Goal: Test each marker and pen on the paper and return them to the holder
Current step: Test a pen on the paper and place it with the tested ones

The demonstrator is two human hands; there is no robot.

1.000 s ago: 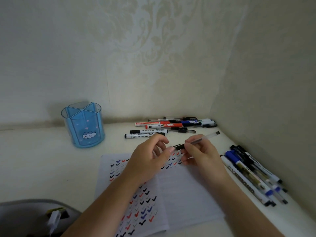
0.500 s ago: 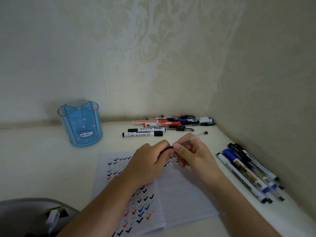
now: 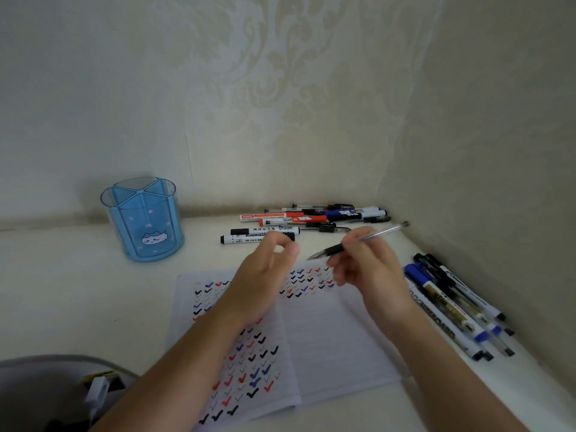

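From here I see the right hand (image 3: 367,269) gripping a clear-barrelled pen (image 3: 358,243) near its black grip. Its fingers are clamped on the pen, and the bare tip points left above the far edge of the paper (image 3: 336,344). The left hand (image 3: 265,272) hovers just beside that tip with its fingers curled and thumb against forefinger; I cannot tell whether they pinch anything. The blue holder (image 3: 145,219) stands well apart at the counter's (image 3: 78,291) back left. Other markers lie by the back wall (image 3: 311,218) and along the right (image 3: 452,307).

uncapped clear pen (image 3: 385,230) tilts above the tick-covered paper (image 3: 336,344); blue holder (image 3: 146,226) stands upright at left.
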